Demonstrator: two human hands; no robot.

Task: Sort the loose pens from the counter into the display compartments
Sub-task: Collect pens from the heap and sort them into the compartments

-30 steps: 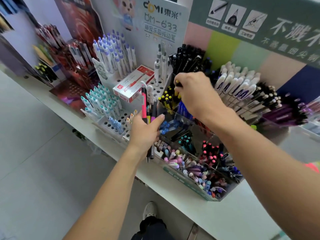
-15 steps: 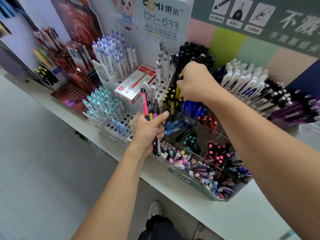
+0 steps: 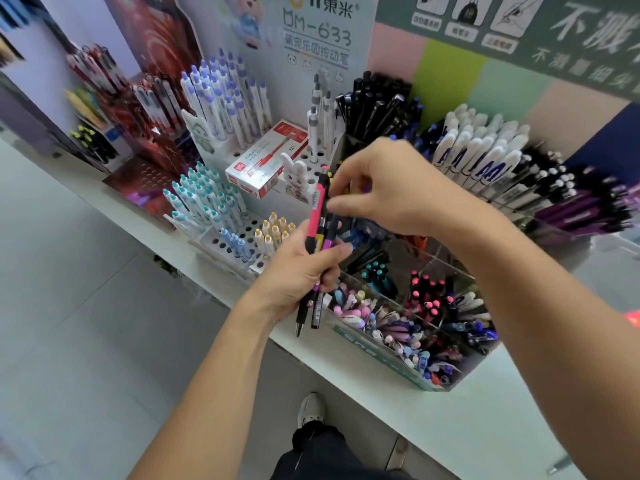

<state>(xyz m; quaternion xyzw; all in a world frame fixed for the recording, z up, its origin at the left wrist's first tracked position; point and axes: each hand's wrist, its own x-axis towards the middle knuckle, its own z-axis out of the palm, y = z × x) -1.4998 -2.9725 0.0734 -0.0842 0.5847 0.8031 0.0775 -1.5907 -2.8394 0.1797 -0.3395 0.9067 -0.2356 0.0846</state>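
My left hand (image 3: 304,271) grips a small bundle of pens (image 3: 320,244) upright: one pink, one purple, one dark. Their tips poke out below my fist. My right hand (image 3: 384,192) has come over to the top of the bundle, and its thumb and fingers pinch the upper part of a dark pen there. Both hands hover over the clear acrylic display box (image 3: 381,358), whose compartments hold pastel, pink-capped and blue pens. Behind it stands a black pen holder (image 3: 377,105) with dark pens.
A white pegboard stand (image 3: 242,233) carries teal, blue and yellow pens at the left. A red-and-white pen box (image 3: 266,161) lies on it. White-capped pens (image 3: 485,150) and purple pens (image 3: 581,213) fan out at the right. The white counter edge (image 3: 363,368) runs diagonally.
My right hand left the yellow-capped pens at the back and came down to the bundle in my left hand. The left hand rose slightly with the pens.
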